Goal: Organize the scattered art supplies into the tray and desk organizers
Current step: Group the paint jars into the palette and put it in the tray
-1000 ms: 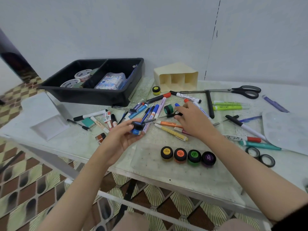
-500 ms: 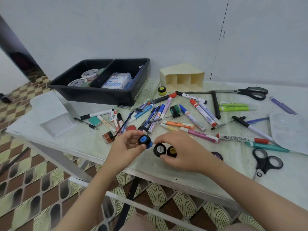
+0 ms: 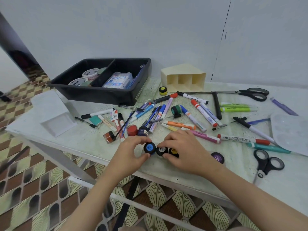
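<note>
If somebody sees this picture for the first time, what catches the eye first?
The two hands, front centre: the left hand pinches a blue paint pot, the right hand grips a white-labelled pot. Behind them lies a bright heap of markers; at back left, a black tray with tape rolls.

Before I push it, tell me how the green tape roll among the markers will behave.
The green tape roll stands on its edge, so it would probably roll if nudged. The blue-capped marker beside it may stop it.

The left hand and right hand are bare, as are both slender forearms.
</note>
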Tool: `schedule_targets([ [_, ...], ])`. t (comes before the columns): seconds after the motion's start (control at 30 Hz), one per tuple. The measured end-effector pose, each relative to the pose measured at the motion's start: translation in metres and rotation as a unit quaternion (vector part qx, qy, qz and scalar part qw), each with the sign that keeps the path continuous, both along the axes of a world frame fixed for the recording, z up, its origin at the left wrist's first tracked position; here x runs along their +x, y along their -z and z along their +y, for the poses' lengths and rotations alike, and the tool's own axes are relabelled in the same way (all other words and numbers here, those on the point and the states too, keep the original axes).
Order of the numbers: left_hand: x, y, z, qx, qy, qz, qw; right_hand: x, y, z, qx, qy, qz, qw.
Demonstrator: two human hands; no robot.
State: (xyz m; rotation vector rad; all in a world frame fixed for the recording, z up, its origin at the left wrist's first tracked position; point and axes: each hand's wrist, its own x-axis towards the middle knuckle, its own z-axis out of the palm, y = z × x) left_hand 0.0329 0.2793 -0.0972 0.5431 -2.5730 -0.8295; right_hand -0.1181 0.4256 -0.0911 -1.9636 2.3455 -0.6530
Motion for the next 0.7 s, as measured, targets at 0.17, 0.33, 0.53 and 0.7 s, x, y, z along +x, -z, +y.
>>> schedule_targets([
  [0.17, -0.002, 0.005, -0.002, -0.103, 0.013, -0.017, 0.994, -0.001, 0.0, 0.001, -0.008, 0.012, -0.004, 1.0],
  [0.33, -0.003, 0.004, -0.006, -0.092, 0.019, -0.034, 0.995, -0.004, 0.0, -0.003, -0.004, 0.016, -0.04, 0.999],
  [0.53, -0.013, -0.003, -0.017, -0.087, -0.039, 0.007, 0.995, -0.033, -0.011, -0.03, -0.038, 0.031, -0.063, 0.997],
  [0.7, -0.031, -0.01, -0.032, -0.131, -0.072, -0.04, 0.988, -0.076, -0.012, -0.059, -0.014, 0.103, 0.069, 0.992],
])
